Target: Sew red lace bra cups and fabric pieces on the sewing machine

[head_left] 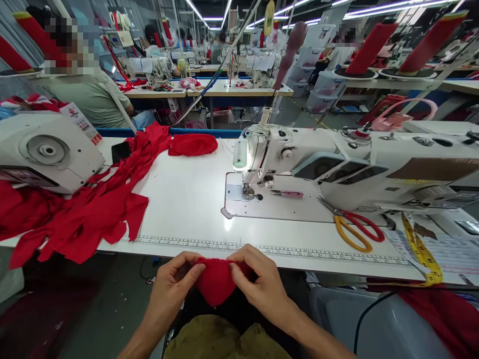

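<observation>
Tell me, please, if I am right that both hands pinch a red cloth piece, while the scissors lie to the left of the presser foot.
Not quite: the head view shows the scissors lying to the right of the presser foot. The left hand and right hand do indeed pinch the red cloth piece.

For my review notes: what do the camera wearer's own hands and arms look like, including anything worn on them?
The left hand and right hand are ungloved, with no rings visible. The left forearm and right forearm show no sleeve, watch or bracelet within the frame. Olive-green clothing shows between them.
</observation>
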The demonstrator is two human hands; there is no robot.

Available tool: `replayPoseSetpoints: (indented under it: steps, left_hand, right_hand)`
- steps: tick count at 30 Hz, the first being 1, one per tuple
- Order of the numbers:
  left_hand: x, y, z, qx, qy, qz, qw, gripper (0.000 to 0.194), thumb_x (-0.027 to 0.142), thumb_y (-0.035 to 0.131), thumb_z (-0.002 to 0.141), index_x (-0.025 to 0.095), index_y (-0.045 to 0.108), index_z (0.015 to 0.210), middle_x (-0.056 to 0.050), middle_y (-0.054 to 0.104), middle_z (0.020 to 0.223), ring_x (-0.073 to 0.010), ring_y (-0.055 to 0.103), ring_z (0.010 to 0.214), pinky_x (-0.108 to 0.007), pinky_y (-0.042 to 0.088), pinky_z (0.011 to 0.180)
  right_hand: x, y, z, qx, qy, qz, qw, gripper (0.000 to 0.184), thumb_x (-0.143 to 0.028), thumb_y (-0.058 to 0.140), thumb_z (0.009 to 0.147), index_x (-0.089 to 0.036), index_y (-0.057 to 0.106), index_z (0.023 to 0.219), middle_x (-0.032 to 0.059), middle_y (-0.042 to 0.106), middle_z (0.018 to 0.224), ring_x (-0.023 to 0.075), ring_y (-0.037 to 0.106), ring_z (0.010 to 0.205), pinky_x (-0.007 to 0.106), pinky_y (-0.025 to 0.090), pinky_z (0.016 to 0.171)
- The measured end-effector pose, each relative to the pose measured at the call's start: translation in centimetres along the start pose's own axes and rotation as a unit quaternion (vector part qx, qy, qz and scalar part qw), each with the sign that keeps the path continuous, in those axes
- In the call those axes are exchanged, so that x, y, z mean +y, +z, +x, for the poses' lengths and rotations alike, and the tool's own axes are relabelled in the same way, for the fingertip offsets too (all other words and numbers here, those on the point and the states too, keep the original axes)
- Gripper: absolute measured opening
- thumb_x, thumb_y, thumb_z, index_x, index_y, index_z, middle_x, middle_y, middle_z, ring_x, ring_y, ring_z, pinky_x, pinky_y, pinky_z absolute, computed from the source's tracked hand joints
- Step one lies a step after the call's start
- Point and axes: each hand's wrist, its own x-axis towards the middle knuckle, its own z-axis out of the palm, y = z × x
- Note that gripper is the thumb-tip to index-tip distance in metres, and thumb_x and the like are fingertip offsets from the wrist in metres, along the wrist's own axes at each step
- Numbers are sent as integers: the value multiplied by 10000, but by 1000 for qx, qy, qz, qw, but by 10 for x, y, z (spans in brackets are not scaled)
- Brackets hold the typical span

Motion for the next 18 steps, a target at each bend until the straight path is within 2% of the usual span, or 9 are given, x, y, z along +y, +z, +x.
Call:
replayPoseSetpoints:
  steps: [7,12,18]
  left_hand:
    - [9,19,6,-47,6,-39,998,342,510,677,841,168,663,837,-27,623,789,-161,552,730,-242,469,661]
    - [11,25,7,-62,16,-58,996,339,511,640,868,174,639,836,-28,613,802,-163,543,752,-252,462,686]
    - [12,24,7,-73,31,-54,995,312,482,601,899,179,619,827,-17,585,784,-156,514,744,-245,441,679]
  right_hand:
    - [8,-11,-3,13,82,17,996,149,-230,557,902,-217,683,824,6,611,735,144,548,632,257,399,538]
    - [9,-15,-4,10,104,33,994,180,-283,559,905,-211,688,802,13,610,726,146,535,616,259,394,527]
    - [11,-14,-5,5,110,34,993,187,-289,558,906,-205,681,792,10,597,718,146,525,624,261,387,540]
